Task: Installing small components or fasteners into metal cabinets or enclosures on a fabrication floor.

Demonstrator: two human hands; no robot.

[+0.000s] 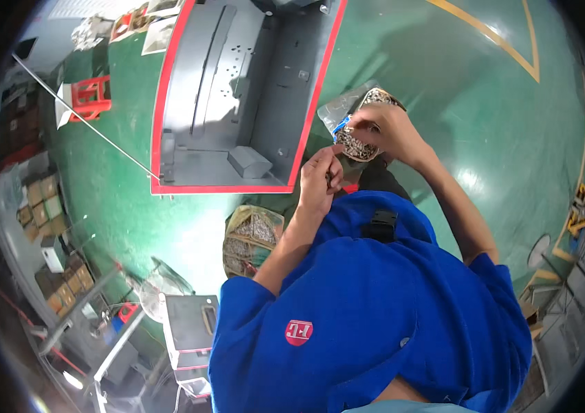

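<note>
My left hand (320, 180) is curled closed beside the near right corner of a grey metal cabinet (294, 151) with red edging. Something small and dark shows between its fingers, too small to name. Over an open bag or box of small metal parts (358, 149) hovers my right hand (390, 129), its fingers bent together near the blue item (341, 126) at the container's left side. What those fingertips hold, if anything, is hidden. Clear plastic (337, 103) lies along the container's far left side.
Another bag of small parts (254, 230) stands below the cabinet, left of my left arm. A white box (250, 162) sits inside the cabinet. A red stool (91, 98) stands at far left, with a long thin rod (86, 122) crossing toward the cabinet corner. Yellow lines (485, 33) mark the green floor.
</note>
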